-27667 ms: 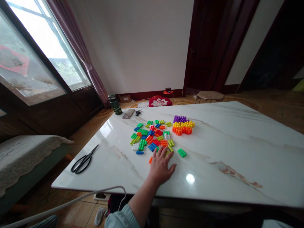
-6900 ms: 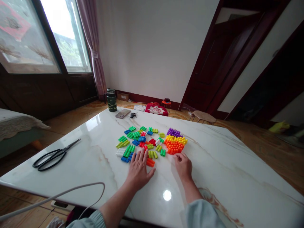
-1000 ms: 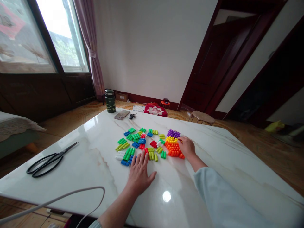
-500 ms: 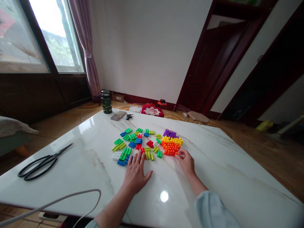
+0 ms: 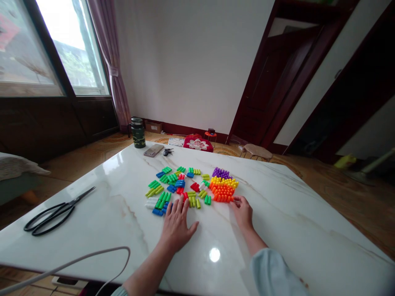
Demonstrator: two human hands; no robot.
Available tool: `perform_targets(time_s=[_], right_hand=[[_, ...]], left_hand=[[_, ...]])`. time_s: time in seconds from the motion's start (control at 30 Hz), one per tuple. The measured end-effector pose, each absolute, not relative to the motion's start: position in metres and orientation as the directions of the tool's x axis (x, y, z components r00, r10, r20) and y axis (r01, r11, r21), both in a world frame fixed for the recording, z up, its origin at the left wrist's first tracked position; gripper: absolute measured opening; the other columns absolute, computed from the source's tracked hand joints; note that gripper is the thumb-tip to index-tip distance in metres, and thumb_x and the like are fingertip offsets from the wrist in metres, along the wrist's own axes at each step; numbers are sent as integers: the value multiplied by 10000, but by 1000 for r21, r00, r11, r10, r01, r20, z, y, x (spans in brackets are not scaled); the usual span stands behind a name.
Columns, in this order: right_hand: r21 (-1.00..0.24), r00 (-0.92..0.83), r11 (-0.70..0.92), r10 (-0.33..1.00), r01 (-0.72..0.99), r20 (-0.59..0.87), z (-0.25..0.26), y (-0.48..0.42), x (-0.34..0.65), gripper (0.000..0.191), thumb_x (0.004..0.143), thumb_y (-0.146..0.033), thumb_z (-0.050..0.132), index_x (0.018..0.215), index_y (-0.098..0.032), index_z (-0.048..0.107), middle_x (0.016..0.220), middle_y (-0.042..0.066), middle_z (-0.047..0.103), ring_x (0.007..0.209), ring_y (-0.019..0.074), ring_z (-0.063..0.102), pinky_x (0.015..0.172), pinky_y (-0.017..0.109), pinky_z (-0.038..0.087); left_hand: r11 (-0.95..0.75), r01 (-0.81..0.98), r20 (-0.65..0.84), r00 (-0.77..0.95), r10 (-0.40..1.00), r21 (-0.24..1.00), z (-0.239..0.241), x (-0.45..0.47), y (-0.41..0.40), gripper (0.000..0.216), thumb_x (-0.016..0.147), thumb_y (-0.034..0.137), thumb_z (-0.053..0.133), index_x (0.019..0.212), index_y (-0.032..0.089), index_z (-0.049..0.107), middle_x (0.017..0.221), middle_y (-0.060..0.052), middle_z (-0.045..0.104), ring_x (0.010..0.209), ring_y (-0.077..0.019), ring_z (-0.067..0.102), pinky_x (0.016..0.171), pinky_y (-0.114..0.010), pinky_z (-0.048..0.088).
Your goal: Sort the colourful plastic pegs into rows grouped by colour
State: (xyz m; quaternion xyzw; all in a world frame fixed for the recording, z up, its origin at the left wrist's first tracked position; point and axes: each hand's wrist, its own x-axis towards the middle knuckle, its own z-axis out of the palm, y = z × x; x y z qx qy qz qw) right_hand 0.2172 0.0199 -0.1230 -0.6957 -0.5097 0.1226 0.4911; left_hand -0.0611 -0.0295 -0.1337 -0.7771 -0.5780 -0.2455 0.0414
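Note:
My left hand [image 5: 177,226] lies flat on the table, its fingers spread and their tips at the near edge of loose, short plastic tubes. Blue tubes [image 5: 157,212], green tubes [image 5: 163,200] and red tubes [image 5: 185,195] are closest to it. To the right, my right hand [image 5: 242,211] pinches at the near right corner of a tight block. Its fingertips close on an orange tube [image 5: 230,199] at the end of the front row; they partly hide it. Behind the orange rows sit yellow tubes [image 5: 226,181], then purple tubes [image 5: 221,172].
Large black-handled scissors [image 5: 58,213] lie at the left. A pale cable [image 5: 83,256] loops over the near left edge of the marbled white table [image 5: 296,230]. At the far left corner are a camouflage bottle [image 5: 138,132], a phone [image 5: 153,150] and keys [image 5: 167,151].
My right fingertips have shifted slightly, and the orange tube by them now sits against the end of the front orange row. My left hand stays in place.

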Motion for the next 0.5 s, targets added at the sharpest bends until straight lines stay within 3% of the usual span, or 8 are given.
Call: perform_targets(time_s=[0.13, 0.33, 0.5], right_hand=[[-788, 522, -12, 756, 615, 396, -120, 2, 201, 262, 747, -376, 546, 929, -188, 560, 994, 121, 660, 693, 191, 609, 703, 330, 503], [-755, 149, 195, 920, 626, 361, -125, -32, 140, 236, 826, -331, 491, 984, -188, 591, 898, 55, 657, 640, 147, 592, 673, 278, 500], [-578, 92, 87, 957, 811, 274, -119, -35, 113, 336, 841, -235, 506, 1166, -180, 575, 944, 37, 683, 802, 170, 658, 711, 265, 480]], left_hand=[[-323, 921, 425, 210, 881, 216, -132, -61, -30, 770, 817, 532, 549, 1465, 152, 376, 1549, -139, 321, 1397, -326, 337, 1165, -503, 196], [-319, 921, 416, 207, 886, 221, -129, -59, -32, 755, 804, 522, 569, 1435, 137, 417, 1536, -148, 344, 1396, -325, 338, 1166, -510, 192], [-306, 919, 410, 187, 893, 248, -125, -59, -34, 748, 791, 524, 589, 1418, 145, 438, 1522, -151, 370, 1386, -325, 351, 1167, -514, 202]])
